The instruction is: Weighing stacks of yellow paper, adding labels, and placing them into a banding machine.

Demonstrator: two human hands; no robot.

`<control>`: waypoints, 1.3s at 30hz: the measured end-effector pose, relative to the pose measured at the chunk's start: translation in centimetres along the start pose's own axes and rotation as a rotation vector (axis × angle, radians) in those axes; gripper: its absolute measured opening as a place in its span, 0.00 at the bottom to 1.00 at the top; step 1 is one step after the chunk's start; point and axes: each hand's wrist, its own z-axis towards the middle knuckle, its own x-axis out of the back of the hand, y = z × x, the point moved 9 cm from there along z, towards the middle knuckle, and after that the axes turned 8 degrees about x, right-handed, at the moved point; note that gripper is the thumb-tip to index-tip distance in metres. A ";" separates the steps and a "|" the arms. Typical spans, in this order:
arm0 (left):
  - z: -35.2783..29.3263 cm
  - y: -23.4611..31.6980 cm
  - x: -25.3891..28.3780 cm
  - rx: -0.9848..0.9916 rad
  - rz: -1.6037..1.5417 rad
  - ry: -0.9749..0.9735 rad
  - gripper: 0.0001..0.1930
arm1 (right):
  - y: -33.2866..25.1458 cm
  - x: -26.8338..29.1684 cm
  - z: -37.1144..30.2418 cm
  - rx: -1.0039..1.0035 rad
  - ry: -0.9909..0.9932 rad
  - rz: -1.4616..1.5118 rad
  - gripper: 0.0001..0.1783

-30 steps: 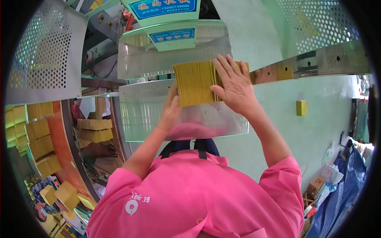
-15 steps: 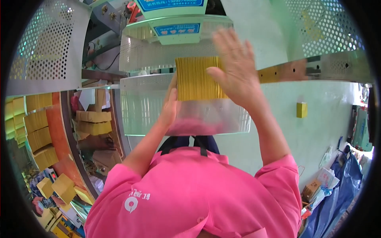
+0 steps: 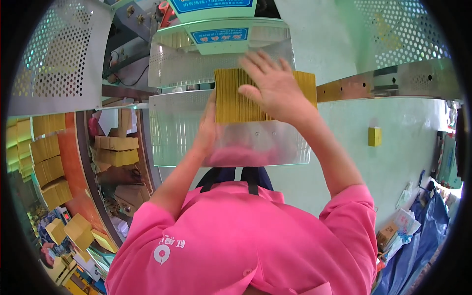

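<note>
A block of thin yellow-brown paper pieces (image 3: 233,98), stood on edge and packed side by side, rests on a shiny metal plate (image 3: 236,142) in front of me. Against the block's left end lies my left hand (image 3: 209,125), its fingers stretched along that side and partly hidden. My right hand (image 3: 275,93) is spread flat over the middle and right of the block, thumb pointing left. It covers part of the paper edges; whether the palm presses on them I cannot tell. The block's right end shows beyond my wrist.
Behind the plate stands a clear curved guard (image 3: 169,64) below a blue sign (image 3: 221,35). Perforated metal panels (image 3: 59,64) flank the machine, with a metal rail (image 3: 368,87) at right. Yellow paper stacks (image 3: 51,167) fill the left; a blue tarp (image 3: 418,236) lies at lower right.
My right hand has moved left and slightly down across the block, uncovering its right end. My left hand has shifted slightly left, and the block's left edge with it.
</note>
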 end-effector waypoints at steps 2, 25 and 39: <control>-0.4 0.9 -0.9 0.333 -0.555 0.011 0.26 | -0.4 2.7 1.0 0.017 0.069 0.002 0.35; 0.8 -1.6 0.5 0.243 -0.275 -0.039 0.27 | 1.8 7.4 -17.8 -0.442 0.883 0.505 0.18; 2.0 -3.7 1.5 0.361 -0.221 -0.058 0.26 | 5.9 -2.5 -17.6 -0.742 0.566 0.768 0.16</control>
